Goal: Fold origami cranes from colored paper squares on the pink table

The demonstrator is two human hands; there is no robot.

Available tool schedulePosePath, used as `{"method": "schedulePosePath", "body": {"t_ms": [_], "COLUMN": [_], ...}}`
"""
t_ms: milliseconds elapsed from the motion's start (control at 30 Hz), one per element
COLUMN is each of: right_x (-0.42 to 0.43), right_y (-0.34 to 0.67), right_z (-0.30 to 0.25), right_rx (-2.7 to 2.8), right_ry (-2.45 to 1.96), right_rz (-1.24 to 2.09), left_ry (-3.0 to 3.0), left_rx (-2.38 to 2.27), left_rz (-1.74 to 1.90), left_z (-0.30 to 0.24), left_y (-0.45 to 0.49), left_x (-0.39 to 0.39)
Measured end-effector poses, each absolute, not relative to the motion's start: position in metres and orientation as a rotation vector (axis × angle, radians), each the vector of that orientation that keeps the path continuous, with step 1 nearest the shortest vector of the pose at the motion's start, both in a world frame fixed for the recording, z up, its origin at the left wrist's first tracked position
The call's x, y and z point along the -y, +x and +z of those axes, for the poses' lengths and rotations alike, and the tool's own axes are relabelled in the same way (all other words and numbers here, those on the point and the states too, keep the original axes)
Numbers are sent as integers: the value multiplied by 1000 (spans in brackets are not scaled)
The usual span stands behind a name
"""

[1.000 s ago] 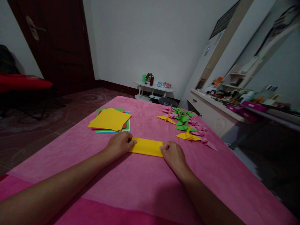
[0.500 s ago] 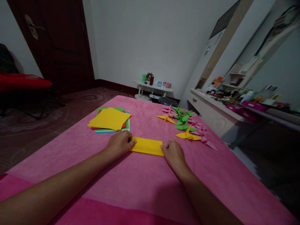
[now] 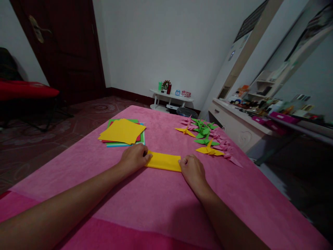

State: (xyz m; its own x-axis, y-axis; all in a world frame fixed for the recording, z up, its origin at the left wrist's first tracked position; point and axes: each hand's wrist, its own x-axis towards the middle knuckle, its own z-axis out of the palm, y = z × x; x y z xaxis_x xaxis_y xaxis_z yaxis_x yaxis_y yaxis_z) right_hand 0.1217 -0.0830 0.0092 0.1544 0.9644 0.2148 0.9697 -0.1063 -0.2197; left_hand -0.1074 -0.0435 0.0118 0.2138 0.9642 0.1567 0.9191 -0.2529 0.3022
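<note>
A yellow sheet of origami paper point(image 3: 164, 161), folded into a long rectangle, lies low over the pink cloth point(image 3: 135, 198) between my hands. My left hand point(image 3: 135, 156) pinches its left end, thumb on top. At the right end, my right hand point(image 3: 192, 169) is closed on the edge, fingers curled. Beyond my left hand rests a stack of square coloured paper point(image 3: 123, 131), yellow on top with red, green and blue edges showing. Past my right hand are several folded paper cranes: a yellow crane point(image 3: 209, 149) nearest, with green cranes point(image 3: 203, 128) and pink cranes point(image 3: 222, 144) grouped around it.
A white dressing table point(image 3: 239, 118) crowded with bottles and boxes stands to the right. At the far wall is a low white stand point(image 3: 171, 94) with small items. A red chair point(image 3: 26, 89) and a dark door point(image 3: 62, 45) are on the left.
Both hands keep the same hold on the folded yellow paper, which has barely moved. The whole view has shifted very slightly.
</note>
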Motion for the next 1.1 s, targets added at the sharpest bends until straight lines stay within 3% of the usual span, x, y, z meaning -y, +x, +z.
{"method": "schedulePosePath", "body": {"t_ms": [1100], "right_x": [74], "right_y": [126], "right_z": [12], "right_rx": [1888], "right_ry": [-2130], "right_rz": [66], "left_ry": [2300], "left_rx": [-1880], "left_rz": [441], "left_z": [15], "left_y": [-105], "left_x": [47]}}
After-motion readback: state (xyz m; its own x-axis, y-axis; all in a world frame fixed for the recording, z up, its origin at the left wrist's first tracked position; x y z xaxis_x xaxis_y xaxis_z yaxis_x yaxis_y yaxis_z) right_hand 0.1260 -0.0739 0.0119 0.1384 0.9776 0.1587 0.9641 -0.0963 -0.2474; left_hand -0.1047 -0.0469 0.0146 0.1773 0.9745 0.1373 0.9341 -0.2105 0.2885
